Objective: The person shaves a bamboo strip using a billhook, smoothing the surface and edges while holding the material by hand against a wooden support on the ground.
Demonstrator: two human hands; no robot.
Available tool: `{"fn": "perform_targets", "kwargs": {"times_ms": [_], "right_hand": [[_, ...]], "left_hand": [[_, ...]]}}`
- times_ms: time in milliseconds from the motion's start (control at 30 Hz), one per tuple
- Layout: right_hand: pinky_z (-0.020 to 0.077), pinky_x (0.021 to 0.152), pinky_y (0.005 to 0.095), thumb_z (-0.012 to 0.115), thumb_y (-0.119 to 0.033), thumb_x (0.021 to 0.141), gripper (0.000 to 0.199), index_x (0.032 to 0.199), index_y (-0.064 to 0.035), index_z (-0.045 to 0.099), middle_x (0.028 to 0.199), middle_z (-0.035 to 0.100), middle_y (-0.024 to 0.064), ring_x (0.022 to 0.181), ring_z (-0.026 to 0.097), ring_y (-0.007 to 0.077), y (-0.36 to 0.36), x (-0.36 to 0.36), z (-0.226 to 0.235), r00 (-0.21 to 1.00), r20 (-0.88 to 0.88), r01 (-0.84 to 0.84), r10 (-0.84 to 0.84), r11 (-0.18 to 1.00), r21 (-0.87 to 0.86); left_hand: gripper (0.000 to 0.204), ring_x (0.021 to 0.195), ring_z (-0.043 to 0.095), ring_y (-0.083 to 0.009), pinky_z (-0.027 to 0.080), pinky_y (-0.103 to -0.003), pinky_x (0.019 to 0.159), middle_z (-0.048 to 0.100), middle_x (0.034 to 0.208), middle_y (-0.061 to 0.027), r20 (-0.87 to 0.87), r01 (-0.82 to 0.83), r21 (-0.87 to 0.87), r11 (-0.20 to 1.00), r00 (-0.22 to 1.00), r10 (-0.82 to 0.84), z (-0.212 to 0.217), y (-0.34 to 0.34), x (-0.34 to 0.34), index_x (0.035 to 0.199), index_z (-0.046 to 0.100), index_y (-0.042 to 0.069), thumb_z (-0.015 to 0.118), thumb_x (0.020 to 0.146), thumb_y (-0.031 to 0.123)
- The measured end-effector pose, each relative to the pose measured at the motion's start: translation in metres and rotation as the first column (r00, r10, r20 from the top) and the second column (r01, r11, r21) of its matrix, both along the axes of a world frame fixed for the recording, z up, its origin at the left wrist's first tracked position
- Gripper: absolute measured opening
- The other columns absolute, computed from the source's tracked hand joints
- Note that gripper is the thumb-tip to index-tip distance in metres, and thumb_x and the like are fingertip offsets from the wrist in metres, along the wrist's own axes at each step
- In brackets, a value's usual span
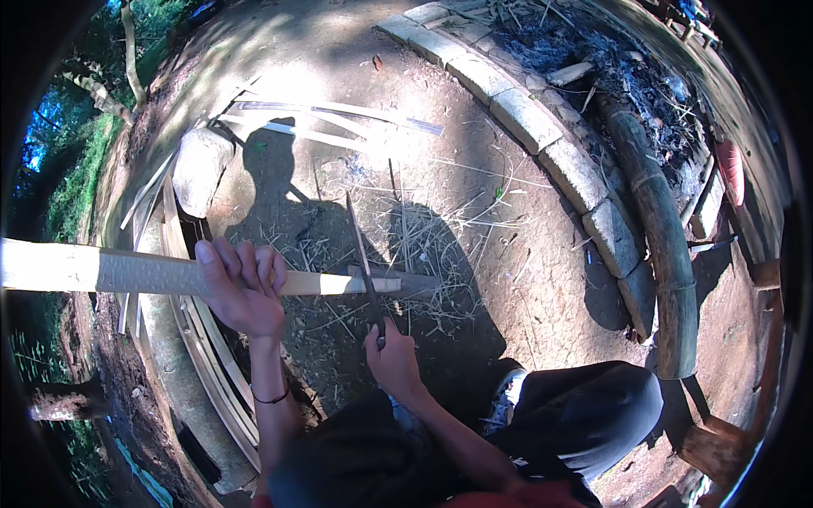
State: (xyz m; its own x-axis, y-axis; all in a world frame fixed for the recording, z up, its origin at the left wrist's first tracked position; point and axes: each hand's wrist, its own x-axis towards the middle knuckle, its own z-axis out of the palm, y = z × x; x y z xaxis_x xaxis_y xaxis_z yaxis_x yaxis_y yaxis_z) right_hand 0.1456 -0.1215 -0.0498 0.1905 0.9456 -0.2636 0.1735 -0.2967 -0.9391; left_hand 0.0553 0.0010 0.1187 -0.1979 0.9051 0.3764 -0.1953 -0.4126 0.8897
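My left hand [244, 286] is closed round a long pale bamboo strip [144, 271], which runs from the left rim to the middle of the view. In my right hand [394, 362] is the handle of a long, thin-bladed knife [362, 245], its tip pointing away from me. The blade crosses the strip near its right end and seems to touch it. Beneath that end, a flat dark piece of wood [419, 284] lies on the ground among thin shavings [423, 245].
Split bamboo strips [339, 114] lie beyond, near a pale rock [201, 169]. More strips [212, 360] rest at my left beside a log [165, 347]. A curved stone border [525, 118] surrounds ash [584, 42] at right, with a thick bamboo pole [656, 220] across it.
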Motion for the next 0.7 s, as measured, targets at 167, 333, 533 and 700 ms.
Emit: {"fn": "perform_targets", "kwargs": {"times_ms": [167, 333, 533, 700], "right_hand": [[0.0477, 0.050, 0.0421, 0.051, -0.015, 0.092, 0.022, 0.099, 0.0052, 0.055, 0.056, 0.058, 0.0166, 0.054, 0.063, 0.0331, -0.001, -0.011, -0.042, 0.990, 0.137, 0.017, -0.016, 1.000, -0.004], [0.0474, 0.051, 0.0447, 0.051, -0.014, 0.091, 0.020, 0.097, 0.0045, 0.056, 0.057, 0.058, 0.0181, 0.055, 0.063, 0.0346, -0.003, 0.013, -0.064, 0.991, 0.128, 0.056, -0.048, 0.997, -0.053], [0.0476, 0.052, 0.0455, 0.052, -0.015, 0.090, 0.020, 0.092, 0.0044, 0.057, 0.059, 0.059, 0.0198, 0.056, 0.062, 0.0371, 0.002, 0.001, 0.010, 0.999, 0.048, -0.017, 0.017, 1.000, 0.000], [0.0486, 0.054, 0.0463, 0.052, -0.016, 0.090, 0.020, 0.090, 0.0029, 0.056, 0.061, 0.061, 0.0203, 0.058, 0.062, 0.0395, -0.016, 0.018, -0.111, 0.965, 0.242, 0.130, -0.103, 0.986, -0.101]], "left_hand": [[0.047, 0.039, 0.014, -0.0071, 0.020, -0.022, 0.035, 0.016, 0.048, 0.0037, 0.042, 0.033, -0.015, 0.999, 0.999, -0.032, 0.001, 0.001, 0.004, 0.064, 0.025, 0.017, 0.036, 0.101, 0.043], [0.048, 0.038, 0.015, -0.0088, 0.020, -0.023, 0.036, 0.017, 0.047, 0.0031, 0.092, 0.254, -0.049, 0.966, 0.964, -0.249, -0.009, -0.001, -0.001, 0.064, 0.026, 0.016, 0.035, 0.100, 0.047], [0.055, 0.036, 0.015, -0.0095, 0.020, -0.024, 0.035, 0.017, 0.044, 0.0028, -0.002, 0.382, -0.031, 0.923, 0.924, -0.383, 0.001, 0.002, -0.011, 0.057, 0.022, 0.015, 0.030, 0.101, 0.049], [0.058, 0.036, 0.014, -0.0086, 0.019, -0.024, 0.035, 0.016, 0.044, 0.0028, 0.006, 0.564, -0.019, 0.826, 0.826, -0.564, -0.003, 0.003, 0.002, 0.056, 0.021, 0.015, 0.029, 0.100, 0.051]]}}
